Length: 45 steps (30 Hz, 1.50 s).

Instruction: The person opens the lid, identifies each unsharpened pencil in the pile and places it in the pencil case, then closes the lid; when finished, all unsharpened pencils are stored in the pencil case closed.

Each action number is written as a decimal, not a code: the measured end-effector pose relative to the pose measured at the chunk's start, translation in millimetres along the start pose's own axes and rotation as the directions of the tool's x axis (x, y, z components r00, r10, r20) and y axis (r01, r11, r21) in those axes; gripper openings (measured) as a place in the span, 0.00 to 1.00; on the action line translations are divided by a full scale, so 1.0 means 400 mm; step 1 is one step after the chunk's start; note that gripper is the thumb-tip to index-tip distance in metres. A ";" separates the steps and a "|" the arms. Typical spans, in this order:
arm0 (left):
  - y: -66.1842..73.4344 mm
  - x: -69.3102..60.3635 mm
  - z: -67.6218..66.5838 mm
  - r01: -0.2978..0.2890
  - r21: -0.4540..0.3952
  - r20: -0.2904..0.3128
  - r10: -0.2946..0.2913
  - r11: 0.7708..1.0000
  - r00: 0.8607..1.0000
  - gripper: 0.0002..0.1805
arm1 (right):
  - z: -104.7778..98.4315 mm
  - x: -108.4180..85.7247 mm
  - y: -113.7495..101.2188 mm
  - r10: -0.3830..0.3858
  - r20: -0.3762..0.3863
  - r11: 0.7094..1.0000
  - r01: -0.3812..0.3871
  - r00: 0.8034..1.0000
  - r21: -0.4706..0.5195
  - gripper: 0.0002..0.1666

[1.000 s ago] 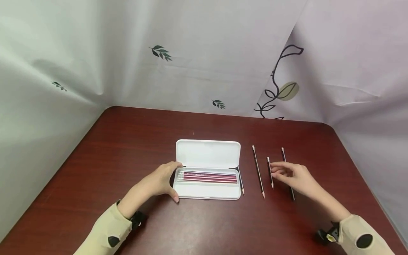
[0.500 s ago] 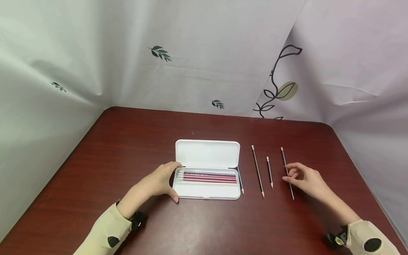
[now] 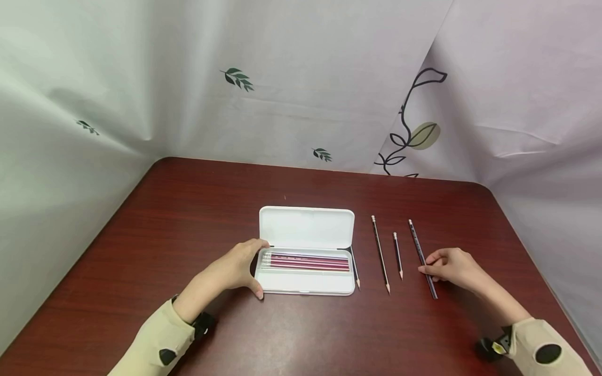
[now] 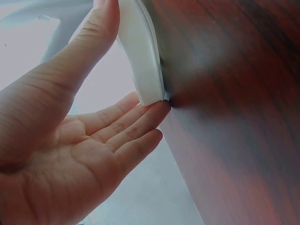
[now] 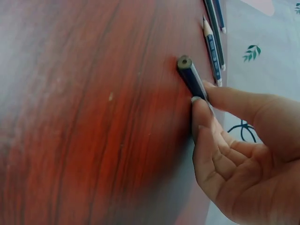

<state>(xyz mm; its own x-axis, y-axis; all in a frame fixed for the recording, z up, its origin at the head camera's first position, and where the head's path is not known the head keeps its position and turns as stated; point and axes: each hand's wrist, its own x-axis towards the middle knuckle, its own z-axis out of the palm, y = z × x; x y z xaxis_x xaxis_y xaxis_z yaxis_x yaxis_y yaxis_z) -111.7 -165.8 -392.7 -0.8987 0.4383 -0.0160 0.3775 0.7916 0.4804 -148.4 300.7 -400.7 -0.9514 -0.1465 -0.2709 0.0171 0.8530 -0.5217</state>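
My left hand (image 3: 232, 266) holds the left end of an opened white pencil case (image 3: 301, 283), its thumb at the front corner and its fingers at the back. In the left wrist view, thumb and fingertips (image 4: 161, 107) touch the case's white edge (image 4: 143, 56). Several red-striped pencils (image 3: 310, 262) lie inside, along the back of the tray. At the right, my right hand (image 3: 452, 267) pinches a dark pencil (image 3: 416, 238) between thumb and fingers. The right wrist view shows this pencil's blunt, unsharpened end (image 5: 184, 62) facing the camera.
Between the case and my right hand lie a long sharpened pencil (image 3: 380, 250) and a short sharpened pencil (image 3: 397, 255). Another pencil (image 3: 356, 269) lies against the case's right side. The brown table (image 3: 301, 334) is bordered by a pale patterned cloth (image 3: 282, 120).
My right hand has moved right from beside the short pencil to the rightmost pencil and now pinches it. That pencil's eraser end has swung slightly left. My left hand has stayed on the case.
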 end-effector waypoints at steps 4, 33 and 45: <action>0.001 -0.001 -0.001 0.004 0.005 -0.001 -0.004 1.000 1.000 0.51 | 0.003 0.002 -0.008 0.006 0.036 0.999 -0.008 0.999 0.053 0.18; -0.006 -0.005 0.001 0.016 0.001 0.010 -0.016 1.000 1.000 0.52 | 0.071 0.064 -0.196 -0.463 -0.217 0.767 0.511 0.860 0.387 0.10; 0.001 -0.003 0.000 -0.009 0.002 0.003 0.009 1.000 1.000 0.52 | 0.132 0.066 -0.292 -0.699 -0.174 0.695 0.716 0.693 0.062 0.10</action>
<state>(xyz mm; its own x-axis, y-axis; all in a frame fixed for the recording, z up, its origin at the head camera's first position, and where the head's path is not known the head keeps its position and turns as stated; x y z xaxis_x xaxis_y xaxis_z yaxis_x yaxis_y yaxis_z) -110.6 -165.9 -392.6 -0.8946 0.4467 -0.0149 0.3858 0.7887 0.4787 -159.3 170.6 -389.7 -0.7253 -0.6108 0.3177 -0.6506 0.4571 -0.6064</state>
